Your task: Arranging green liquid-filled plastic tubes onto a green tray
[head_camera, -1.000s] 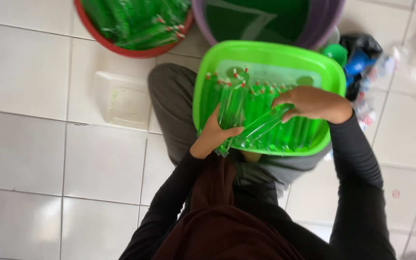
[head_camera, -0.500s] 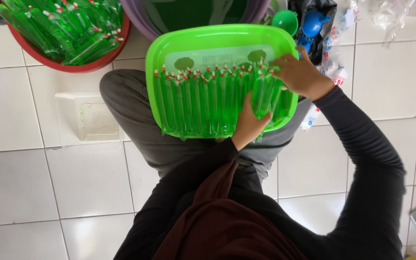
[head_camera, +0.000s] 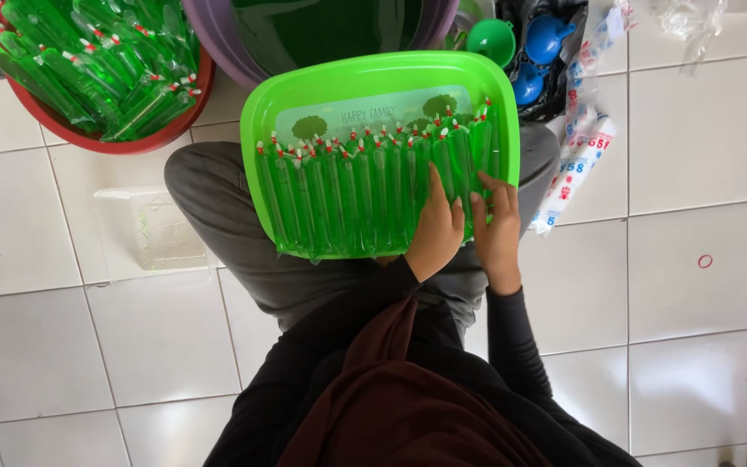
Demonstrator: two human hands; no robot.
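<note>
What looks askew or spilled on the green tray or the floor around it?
Nothing spilled. The green tubes lie in a neat row on the green tray. Only a small red rubber band lies alone on the tiles, far from everything else.

We seem to be on a home floor used for small food packing: white floor tiles, a red basin of filled green tubes upper left, plastic funnels at top.

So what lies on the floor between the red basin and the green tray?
In the head view, a clear plastic lid lies on the white tiles between the red basin and green tray.
</note>
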